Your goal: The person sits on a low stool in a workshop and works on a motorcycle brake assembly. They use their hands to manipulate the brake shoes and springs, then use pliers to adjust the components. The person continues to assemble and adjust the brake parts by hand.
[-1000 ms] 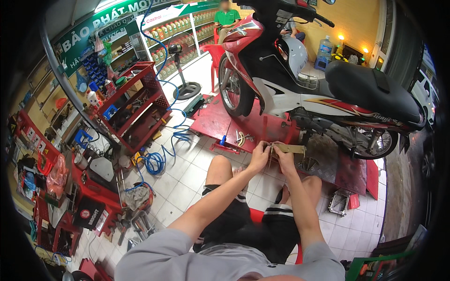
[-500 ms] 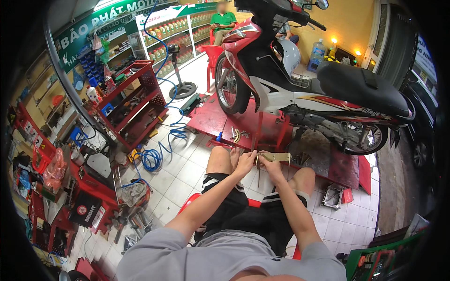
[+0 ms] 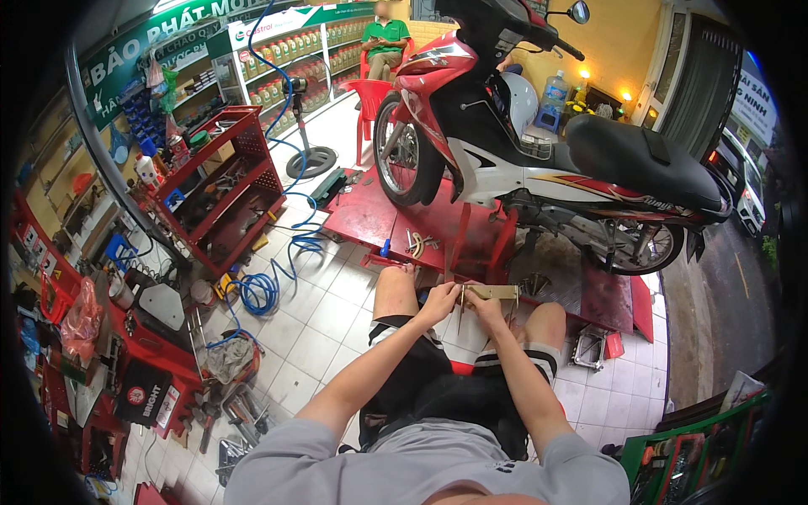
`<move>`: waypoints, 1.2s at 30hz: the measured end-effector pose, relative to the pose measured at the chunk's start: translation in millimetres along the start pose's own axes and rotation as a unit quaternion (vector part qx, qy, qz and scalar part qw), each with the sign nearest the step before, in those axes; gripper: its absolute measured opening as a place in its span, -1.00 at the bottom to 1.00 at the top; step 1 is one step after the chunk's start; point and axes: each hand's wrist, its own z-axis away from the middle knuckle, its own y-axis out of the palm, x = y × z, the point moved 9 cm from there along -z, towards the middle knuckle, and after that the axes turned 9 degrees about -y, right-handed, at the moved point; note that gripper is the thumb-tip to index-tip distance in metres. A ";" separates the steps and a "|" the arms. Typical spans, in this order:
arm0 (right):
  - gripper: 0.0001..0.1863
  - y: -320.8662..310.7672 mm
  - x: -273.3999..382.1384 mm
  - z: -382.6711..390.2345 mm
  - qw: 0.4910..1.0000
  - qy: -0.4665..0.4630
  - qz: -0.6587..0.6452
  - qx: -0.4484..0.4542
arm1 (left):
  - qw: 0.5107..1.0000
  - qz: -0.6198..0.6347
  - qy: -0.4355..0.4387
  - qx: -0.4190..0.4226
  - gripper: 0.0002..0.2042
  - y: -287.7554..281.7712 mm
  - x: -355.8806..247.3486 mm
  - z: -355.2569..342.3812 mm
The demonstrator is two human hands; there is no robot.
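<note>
Between my knees, my right hand (image 3: pixel 484 310) is closed on a brass-coloured metal bracket (image 3: pixel 498 291), a flat bar with a thin leg hanging down at each end. My left hand (image 3: pixel 438 304) is beside the bracket's left end, its fingers pinched together. What they grip is too small to make out. A narrow grey strip shows just above the left fingers; I cannot tell whether the hand holds it. Beyond my hands, a red and white motorbike (image 3: pixel 497 181) stands on a red lift platform (image 3: pixel 364 210).
A blue-handled tool (image 3: pixel 385 248) and small metal parts (image 3: pixel 416 244) lie on the platform. At the left are a red tool trolley (image 3: pixel 220 181) and a coiled blue air hose (image 3: pixel 259 292). A metal frame part (image 3: pixel 588 348) rests on the tiles at right. A seated person (image 3: pixel 385 40) is at the back.
The bracket has turned slightly in my right hand, so its right-hand leg now shows. Both hands stay close together. My view has shifted a little to the right, and a white vehicle shows outside.
</note>
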 end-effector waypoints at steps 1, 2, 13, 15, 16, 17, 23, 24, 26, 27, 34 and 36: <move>-0.69 -5.6 -6.2 2.8 1.000 0.001 -0.004 -0.006 | 1.000 -0.012 0.011 -0.008 -0.72 2.5 -4.2 3.3; -0.69 -13.4 -13.3 4.7 1.000 0.012 -0.004 -0.017 | 1.000 0.003 0.000 0.003 -0.74 7.0 -5.2 3.4; -0.67 -10.0 -28.8 -0.3 0.998 0.044 -0.050 -0.018 | 0.988 -0.099 0.085 -0.078 -0.71 5.1 14.7 -11.2; -0.68 -14.1 -17.9 -12.4 0.998 0.043 -0.046 -0.020 | 0.988 -0.113 0.069 -0.074 -0.71 5.1 4.8 -25.2; -0.69 -20.0 -9.3 -22.0 0.998 0.036 -0.039 -0.024 | 0.991 -0.092 0.069 -0.070 -0.71 5.3 -8.3 -33.5; -0.69 -26.1 -3.3 -33.6 0.999 0.030 -0.032 -0.028 | 0.993 -0.071 0.068 -0.066 -0.71 5.1 -21.5 -43.2; -0.72 -50.0 -2.6 -82.2 0.997 0.017 -0.046 -0.052 | 0.994 0.082 0.074 0.007 -0.85 9.6 -21.2 -85.1; -0.73 -55.4 -5.6 -88.6 0.998 0.013 -0.040 -0.056 | 0.991 0.099 0.090 0.005 -0.86 12.6 -20.2 -90.8; -0.72 -64.0 -13.5 -94.9 0.998 0.009 -0.023 -0.055 | 0.989 0.115 0.091 0.003 -0.87 18.7 -10.4 -97.7; -0.72 -64.2 -16.1 -94.1 0.999 0.011 -0.014 -0.051 | 0.991 0.110 0.074 0.003 -0.87 21.6 -1.1 -99.1; -0.73 -64.3 -21.0 -103.3 0.998 0.000 -0.019 -0.053 | 0.992 0.014 0.092 -0.084 -0.87 15.8 3.0 -113.7; -0.72 -65.2 -14.9 -98.6 0.996 -0.004 -0.038 -0.078 | 0.979 -0.029 0.152 -0.132 -0.85 13.9 -16.7 -110.7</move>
